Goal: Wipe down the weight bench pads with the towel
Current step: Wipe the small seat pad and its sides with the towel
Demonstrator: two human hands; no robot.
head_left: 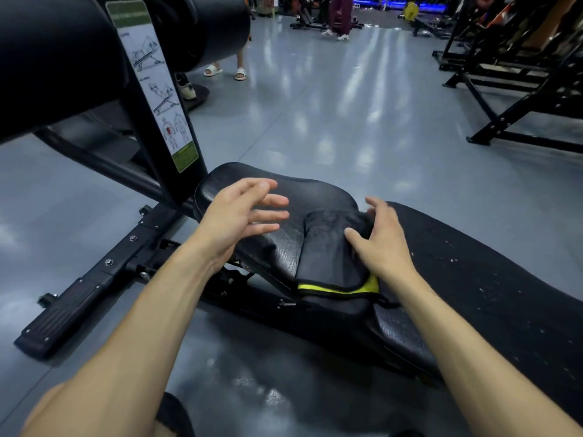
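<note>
— So, where is the towel?

— Gym floor, mid-frame: I see it lying folded on the black seat pad, dark cloth with a yellow-green hem at its near end, right at the gap where the seat meets the long back pad. My right hand rests on its right side, fingers spread and bent over the fold, thumb lying on top of the cloth; I cannot tell whether that is a real grip or only a press.

— And the left?

— My left hand is above the seat pad just left of the towel, fingers straight and fanned, holding nothing. I cannot tell whether it touches the pad.

— Anything else around the bench?

— A black upright with an exercise-diagram sticker rises behind the seat, a roller pad at its top. White flecks dot the back pad. Farther off on the glossy grey floor stand a person in white slides and another in maroon trousers; black racks line the right side.
</note>
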